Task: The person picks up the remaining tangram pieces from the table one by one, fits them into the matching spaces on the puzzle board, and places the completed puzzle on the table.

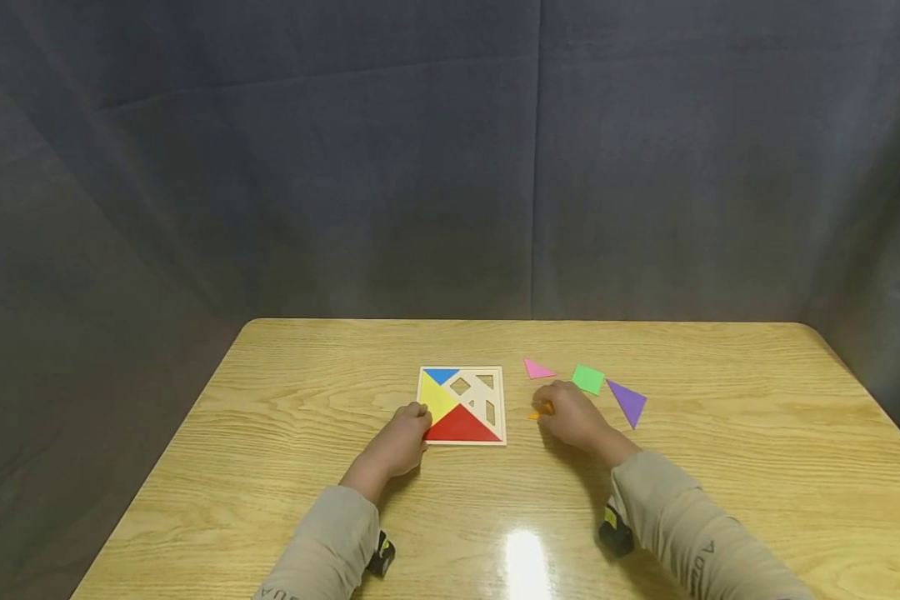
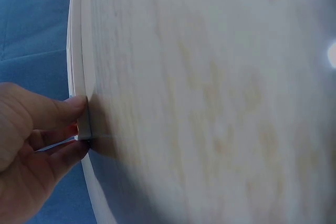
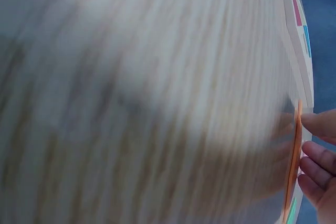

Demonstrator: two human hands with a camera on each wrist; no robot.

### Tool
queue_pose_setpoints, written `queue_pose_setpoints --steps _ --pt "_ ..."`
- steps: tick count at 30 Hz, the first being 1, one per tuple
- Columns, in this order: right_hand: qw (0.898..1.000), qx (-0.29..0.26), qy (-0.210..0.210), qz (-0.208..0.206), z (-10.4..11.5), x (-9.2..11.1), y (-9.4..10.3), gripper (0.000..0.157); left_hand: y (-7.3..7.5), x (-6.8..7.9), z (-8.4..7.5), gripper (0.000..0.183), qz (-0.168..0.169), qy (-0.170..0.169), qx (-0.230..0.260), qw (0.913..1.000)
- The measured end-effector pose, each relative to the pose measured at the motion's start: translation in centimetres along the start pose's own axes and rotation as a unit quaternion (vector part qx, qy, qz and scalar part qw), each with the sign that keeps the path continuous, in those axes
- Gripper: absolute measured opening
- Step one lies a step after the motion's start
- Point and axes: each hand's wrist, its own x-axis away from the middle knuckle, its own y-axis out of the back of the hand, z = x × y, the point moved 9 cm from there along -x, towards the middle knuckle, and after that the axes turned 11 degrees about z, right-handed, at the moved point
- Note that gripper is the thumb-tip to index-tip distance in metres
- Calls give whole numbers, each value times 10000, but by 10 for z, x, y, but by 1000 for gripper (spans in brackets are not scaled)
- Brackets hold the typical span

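My left hand pinches the near left corner of a square wooden tangram tray, thumb on top and fingers at its side in the left wrist view. In the tray lie a yellow triangle, a red triangle and a blue triangle; its right part shows several cut-out openings. Right of the tray, my right hand holds an orange tangram piece between thumb and fingers, largely covered by them in the head view. The right wrist view shows this orange piece edge-on, low over the table.
Beyond the right hand lie a pink triangle, a green four-sided piece and a purple triangle. All rest on a wood-grain table. A dark cloth hangs behind the table.
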Motion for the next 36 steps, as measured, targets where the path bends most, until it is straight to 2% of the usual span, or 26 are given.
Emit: queue_pose_setpoints --steps 16,36 --pt "9991 64 -417 78 -16 3 2 13 -4 -2 3 15 63 36 45 10000" --pt "9946 188 -961 328 -21 0 1 18 -3 -2 3 15 -11 6 41 10000"
